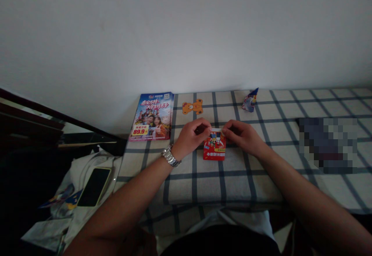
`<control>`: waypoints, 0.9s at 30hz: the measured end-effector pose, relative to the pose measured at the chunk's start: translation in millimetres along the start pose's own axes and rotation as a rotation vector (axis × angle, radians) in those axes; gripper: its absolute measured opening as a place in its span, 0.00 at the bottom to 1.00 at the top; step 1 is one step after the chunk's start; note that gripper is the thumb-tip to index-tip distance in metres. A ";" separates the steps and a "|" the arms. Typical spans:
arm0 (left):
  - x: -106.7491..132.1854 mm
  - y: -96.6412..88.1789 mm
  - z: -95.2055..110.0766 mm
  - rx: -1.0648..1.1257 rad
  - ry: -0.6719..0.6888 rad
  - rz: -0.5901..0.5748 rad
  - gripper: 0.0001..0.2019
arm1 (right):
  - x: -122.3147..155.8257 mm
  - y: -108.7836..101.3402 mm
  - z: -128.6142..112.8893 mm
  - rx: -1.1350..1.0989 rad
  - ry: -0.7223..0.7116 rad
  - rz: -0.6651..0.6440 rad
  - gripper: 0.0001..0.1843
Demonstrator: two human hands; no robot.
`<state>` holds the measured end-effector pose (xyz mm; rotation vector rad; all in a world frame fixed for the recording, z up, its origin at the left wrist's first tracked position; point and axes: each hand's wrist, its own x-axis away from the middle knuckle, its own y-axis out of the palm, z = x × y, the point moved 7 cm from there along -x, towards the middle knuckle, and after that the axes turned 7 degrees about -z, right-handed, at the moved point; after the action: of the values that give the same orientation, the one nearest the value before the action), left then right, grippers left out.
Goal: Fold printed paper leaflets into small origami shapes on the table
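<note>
A small red printed paper, folded, lies on the checked tablecloth in front of me. My left hand, with a metal watch on its wrist, pinches the paper's far top edge from the left. My right hand pinches the same edge from the right. Both hands have their fingers curled and pressed on the paper.
A stack of colourful flyers lies at the table's far left. An orange bear cut-out and a folded paper cone sit near the wall. A blurred dark patch is on the right. A phone rests on cloth left of the table.
</note>
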<state>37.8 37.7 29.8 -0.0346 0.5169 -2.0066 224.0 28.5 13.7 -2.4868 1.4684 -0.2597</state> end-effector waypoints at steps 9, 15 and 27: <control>1.7 8.4 4.3 -0.075 0.014 -0.101 0.11 | -0.4 3.4 4.7 0.027 0.010 -0.036 0.16; -0.5 2.6 4.4 -0.051 0.019 -0.044 0.11 | -1.4 3.7 4.4 -0.031 0.025 -0.032 0.17; 0.4 7.8 4.3 -0.036 0.010 -0.098 0.11 | 0.4 3.3 -2.4 -0.007 -0.037 -0.038 0.15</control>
<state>45.2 32.9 30.7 -0.0736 0.5677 -2.0935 220.8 26.4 15.0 -2.5132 1.4109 -0.2143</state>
